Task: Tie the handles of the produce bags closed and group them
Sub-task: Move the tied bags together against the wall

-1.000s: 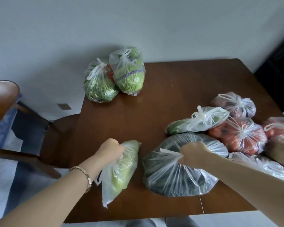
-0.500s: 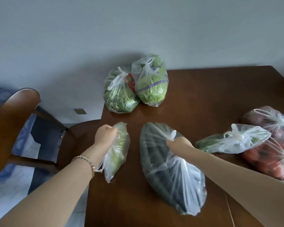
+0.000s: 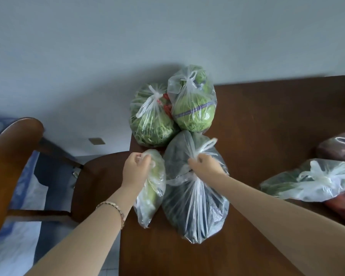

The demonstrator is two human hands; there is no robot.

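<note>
Fingers (image 3: 145,159), left hand (image 3: 136,170): curled into a fist round the gathered neck of the small bag (image 3: 153,188). Whether that neck is knotted cannot be told, since the fist hides it. Bracelet (image 3: 116,210) on the wrist behind; chair (image 3: 14,156) well off to the left of the fingers.

Small bag: pale green produce, hanging below and behind the left fingers, lower end on the table (image 3: 267,116) near its left edge. Held by the neck so the weight hangs clear, probably for carrying.

Leafy bag (image 3: 151,120): just beyond the left fingers, handles tied, touching its neighbour.

Cabbage bag (image 3: 193,108): beyond and between both sets of fingers, handles tied. Judged the start of the green group.

Fingers (image 3: 195,161), right hand (image 3: 204,166): closed on the bunched handles of the dark bag (image 3: 195,206), with a loop of plastic standing out past the knuckles.

Dark bag: dark greens, lying lengthwise under the right fingers, far end touching the cabbage bag, side against the small bag. Grip at the top suits dragging a heavy load.

Clear bag (image 3: 315,180): well to the right of the right fingers, knotted, lying apart.

Reddish bag (image 3: 339,148): beyond the clear bag, at the frame edge.

Stage, judged: grouping greens; the small bag is nearly in place.
</note>
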